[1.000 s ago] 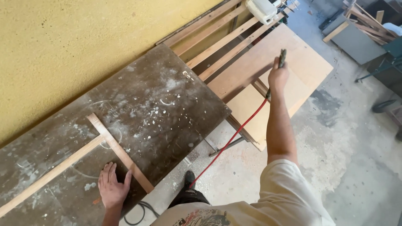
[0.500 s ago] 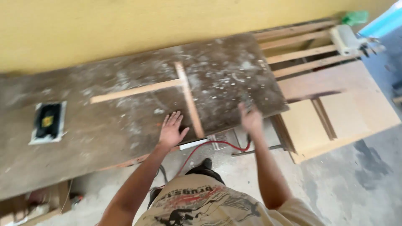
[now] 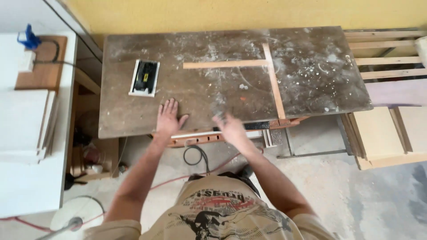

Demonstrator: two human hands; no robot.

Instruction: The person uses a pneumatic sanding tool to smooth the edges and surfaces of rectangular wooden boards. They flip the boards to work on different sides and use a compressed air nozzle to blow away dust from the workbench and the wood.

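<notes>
My left hand (image 3: 168, 118) lies flat, fingers spread, on the near edge of a dusty brown worktable (image 3: 133, 120). My right hand (image 3: 229, 125) is blurred, open, holding nothing, just above the table's front edge. A T-shaped wooden strip guide (image 3: 272, 75) is fixed on the table to the right of both hands. A black tool on a white base (image 3: 144, 78) rests on the table, beyond and to the left of my left hand.
Plywood panels (image 3: 382, 133) and wooden slats (image 3: 391, 58) lie right of the table. White boards (image 3: 22, 124) are stacked on a white surface at left. A red hose (image 3: 178, 180) and a black cable (image 3: 198, 155) run over the concrete floor by my feet.
My view swung left from the plywood panels to the whole table. My right hand came back from the panels to the table's front edge; my left hand stays flat on the table.
</notes>
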